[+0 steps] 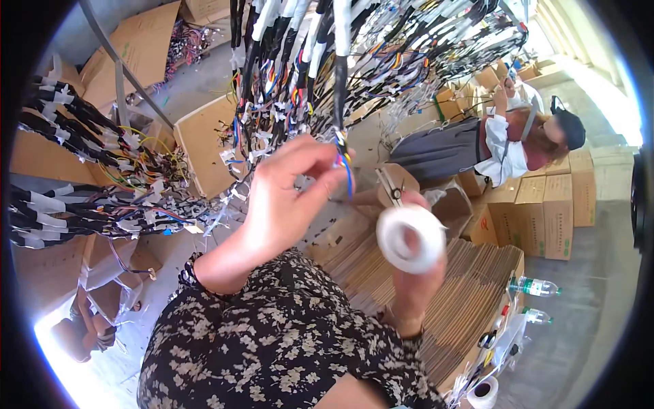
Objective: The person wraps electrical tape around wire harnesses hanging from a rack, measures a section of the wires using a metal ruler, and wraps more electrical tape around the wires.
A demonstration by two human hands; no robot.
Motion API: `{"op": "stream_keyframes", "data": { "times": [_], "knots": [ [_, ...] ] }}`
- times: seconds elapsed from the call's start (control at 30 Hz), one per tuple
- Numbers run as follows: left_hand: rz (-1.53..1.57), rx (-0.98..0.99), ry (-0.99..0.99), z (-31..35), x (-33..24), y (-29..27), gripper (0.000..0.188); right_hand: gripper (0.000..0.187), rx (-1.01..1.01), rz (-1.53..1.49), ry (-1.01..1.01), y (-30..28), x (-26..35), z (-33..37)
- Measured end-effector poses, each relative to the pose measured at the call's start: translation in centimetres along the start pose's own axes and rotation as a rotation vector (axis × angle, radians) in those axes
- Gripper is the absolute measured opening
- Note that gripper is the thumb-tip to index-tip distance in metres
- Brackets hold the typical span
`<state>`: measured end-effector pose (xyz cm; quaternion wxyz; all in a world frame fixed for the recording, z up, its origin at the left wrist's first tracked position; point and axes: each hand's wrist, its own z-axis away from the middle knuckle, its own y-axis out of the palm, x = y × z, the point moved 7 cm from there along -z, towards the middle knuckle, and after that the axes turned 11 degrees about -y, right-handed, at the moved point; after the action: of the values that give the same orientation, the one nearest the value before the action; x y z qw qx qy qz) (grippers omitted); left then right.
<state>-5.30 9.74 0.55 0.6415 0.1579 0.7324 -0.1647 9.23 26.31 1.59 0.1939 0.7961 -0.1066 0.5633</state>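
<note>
My left hand (283,191) pinches the loose end of a black-wrapped wire harness (340,92) between thumb and fingers. Blue, yellow and red wires (349,178) stick out past the fingertips. A roll of white tape (430,238) is in my right hand (417,290), its round face turned toward me and slightly blurred. Just above the roll shows a small metal tool with two arms (389,185), perhaps snips; it seems to be in the right hand too. The roll hides most of that hand's fingers.
Many taped harnesses (293,41) hang ahead, and more bundles (68,204) at left. Flattened cardboard (449,300) is stacked at right, near plastic bottles (535,286) and another tape roll (482,390). A co-worker (497,140) sits by cartons (545,211); another person (88,320) is at lower left.
</note>
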Motion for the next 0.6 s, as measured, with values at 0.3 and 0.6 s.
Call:
{"op": "stream_keyframes", "data": {
  "times": [0.3,0.6],
  "knots": [
    [-0.074,-0.275,-0.002,2.4,-2.6,-1.7,0.016,0.051,0.602,-0.395,0.183,3.9,-3.9,-1.6],
    [0.259,-0.319,-0.188,5.0,-3.3,1.7,0.024,0.108,0.621,-1.25,0.466,4.9,-6.4,-4.7]
  ]
}}
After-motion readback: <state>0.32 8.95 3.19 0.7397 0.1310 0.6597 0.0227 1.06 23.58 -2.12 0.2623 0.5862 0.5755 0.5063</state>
